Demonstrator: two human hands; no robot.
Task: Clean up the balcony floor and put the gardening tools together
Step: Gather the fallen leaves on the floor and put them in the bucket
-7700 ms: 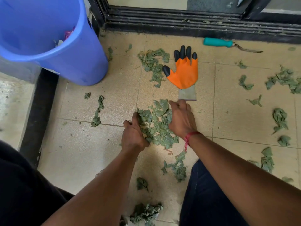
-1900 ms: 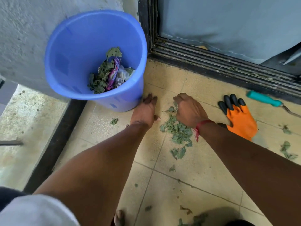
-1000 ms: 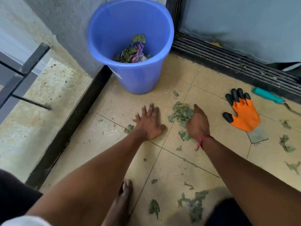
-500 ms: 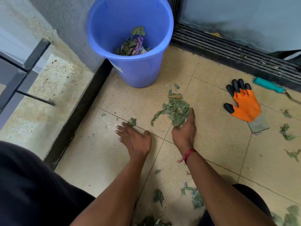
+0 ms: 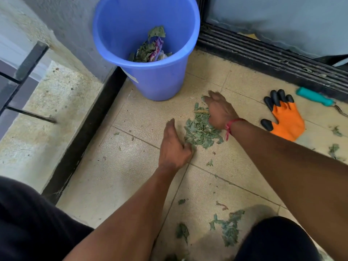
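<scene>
your left hand [image 5: 174, 147] stands edge-down on the gritty beige tile floor [image 5: 131, 176], fingers straight against the near-left side of the leaf pile [image 5: 200, 130], gripping nothing. your right hand [image 5: 219, 112], motion-blurred, cups the far-right side with loosely bent fingers, nothing held. pile: dry, crumpled green flakes, lying between both palms. round, smooth blue plastic bucket [image 5: 160, 81] stands just beyond. orange glove [image 5: 286, 123] with black pointed tips lies flat to the right, near a teal-handled tool [image 5: 314, 97].
</scene>
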